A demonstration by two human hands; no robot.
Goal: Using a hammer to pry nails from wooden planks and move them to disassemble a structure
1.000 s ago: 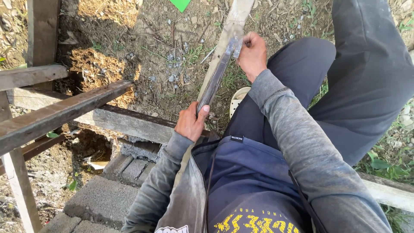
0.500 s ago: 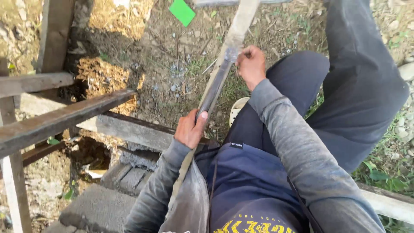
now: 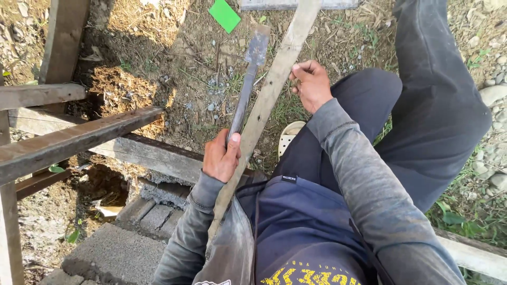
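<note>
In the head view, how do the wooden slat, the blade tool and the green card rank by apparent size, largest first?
1. Wooden slat, longest; its lower end is hidden.
2. Blade tool, held by the left hand.
3. Green card, clearly smallest, though farthest from the camera.

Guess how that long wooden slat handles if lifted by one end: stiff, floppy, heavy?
The wooden slat is long and thin, so it would probably flex and bounce a little. It looks light, since the right hand steadies it with the fingers alone. Its rough, weathered face should not slip.
</note>
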